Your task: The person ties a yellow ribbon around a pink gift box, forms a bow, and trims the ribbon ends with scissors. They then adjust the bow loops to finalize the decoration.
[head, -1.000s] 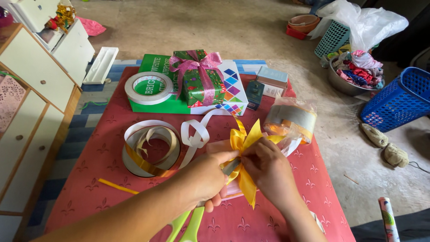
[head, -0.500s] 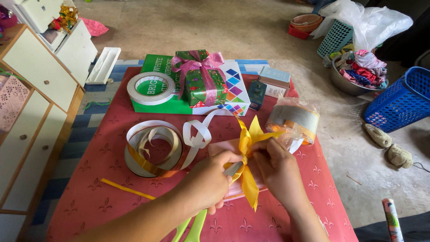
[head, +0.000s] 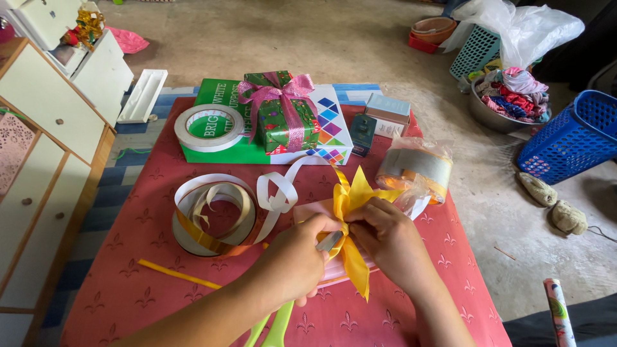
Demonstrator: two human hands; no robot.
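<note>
Pinching the looped yellow satin ribbon bow (head: 350, 212) at its centre, left hand (head: 297, 257) and right hand (head: 389, 241) fingers clamp it steady above the red patterned counter (head: 128, 270).

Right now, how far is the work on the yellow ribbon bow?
Done: one wrapped gift box already carries a pink bow. In hand: the left hand and the right hand pinch the middle of a yellow bow, its loops already spread, with a small metal tool between them. Left: the bow is not yet on any box; loose ribbon coils remain.
</note>
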